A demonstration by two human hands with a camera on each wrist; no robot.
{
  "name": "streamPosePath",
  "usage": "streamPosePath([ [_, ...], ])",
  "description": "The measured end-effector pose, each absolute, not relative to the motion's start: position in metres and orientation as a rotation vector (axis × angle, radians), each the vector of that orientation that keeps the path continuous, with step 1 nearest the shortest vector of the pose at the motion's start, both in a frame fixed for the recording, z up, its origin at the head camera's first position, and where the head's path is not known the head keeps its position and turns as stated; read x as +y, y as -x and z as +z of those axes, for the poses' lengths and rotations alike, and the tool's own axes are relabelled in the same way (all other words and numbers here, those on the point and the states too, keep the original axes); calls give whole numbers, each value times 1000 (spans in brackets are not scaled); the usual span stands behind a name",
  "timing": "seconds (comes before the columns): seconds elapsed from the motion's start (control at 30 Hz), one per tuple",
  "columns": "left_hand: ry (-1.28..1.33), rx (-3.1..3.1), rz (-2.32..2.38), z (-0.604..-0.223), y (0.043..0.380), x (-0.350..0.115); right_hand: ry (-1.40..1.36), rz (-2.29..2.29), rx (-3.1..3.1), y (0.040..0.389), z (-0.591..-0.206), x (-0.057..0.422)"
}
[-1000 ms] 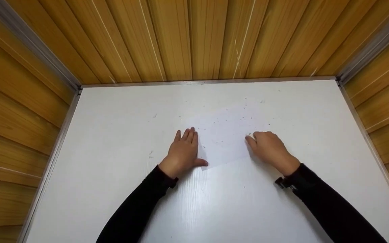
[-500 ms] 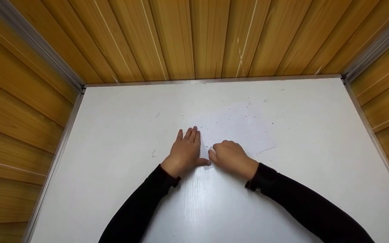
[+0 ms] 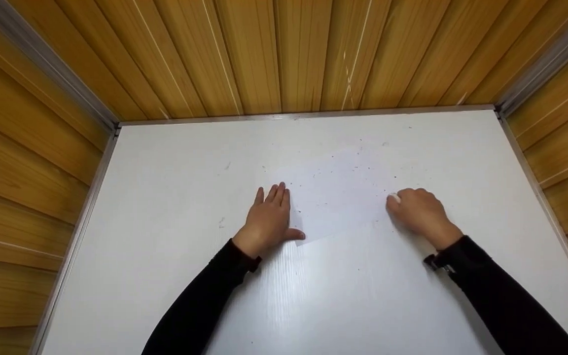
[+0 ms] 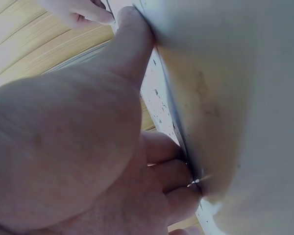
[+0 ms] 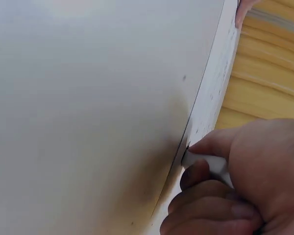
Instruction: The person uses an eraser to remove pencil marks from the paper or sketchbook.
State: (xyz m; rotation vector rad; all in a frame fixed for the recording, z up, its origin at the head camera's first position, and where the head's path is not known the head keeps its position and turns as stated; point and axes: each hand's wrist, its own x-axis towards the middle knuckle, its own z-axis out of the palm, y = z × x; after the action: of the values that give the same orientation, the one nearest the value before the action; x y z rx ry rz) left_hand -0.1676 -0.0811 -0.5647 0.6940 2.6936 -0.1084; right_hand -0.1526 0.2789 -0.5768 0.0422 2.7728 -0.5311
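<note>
A sheet of white paper (image 3: 338, 197) lies tilted on the white table, sprinkled with small dark crumbs. My left hand (image 3: 268, 219) rests flat at the paper's left edge, fingers straight and thumb spread over its lower left corner. At the right edge of the paper, my right hand (image 3: 419, 214) pinches a white eraser (image 5: 213, 165) between thumb and curled fingers. Only a bit of the eraser shows in the head view; in the right wrist view its darkened tip touches the sheet. The left wrist view shows the left fingertips (image 4: 183, 203) down on the surface.
More dark specks and faint smudges lie around the sheet on the white tabletop (image 3: 165, 162). Yellow wood-look panels (image 3: 299, 59) with metal corner rails enclose the table at the back and both sides.
My right hand swept left with the eraser across the paper towards the left thumb, then back right to the right edge. Some crumbs have shifted. The left hand has stayed in place.
</note>
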Motion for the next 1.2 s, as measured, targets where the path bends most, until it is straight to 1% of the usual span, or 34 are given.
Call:
streamPosePath([
  [0.13,-692,2696,-104,-563,168,-81,-38,-521,2774,155,-572,281],
  [0.27,-705,2683,-85,-563,168,-80,-18,-578,2778,151,-572,261],
  [0.4,-701,2681,-70,-564,168,-81,104,-605,2763,145,-573,218],
  [0.6,-687,2704,-38,-565,169,-81,420,-596,2748,141,-571,142],
  [0.7,-707,2728,-19,-565,168,-80,576,-579,2768,140,-573,119],
  [0.77,-720,2736,-19,-565,167,-80,626,-557,2790,139,-576,112],
  [0.87,-709,2739,-27,-564,166,-79,624,-523,2848,138,-581,116],
  [0.97,-686,2718,-47,-563,167,-79,539,-541,2877,139,-582,135],
  [1.2,-681,2684,-54,-566,168,-81,230,-551,2847,146,-582,218],
])
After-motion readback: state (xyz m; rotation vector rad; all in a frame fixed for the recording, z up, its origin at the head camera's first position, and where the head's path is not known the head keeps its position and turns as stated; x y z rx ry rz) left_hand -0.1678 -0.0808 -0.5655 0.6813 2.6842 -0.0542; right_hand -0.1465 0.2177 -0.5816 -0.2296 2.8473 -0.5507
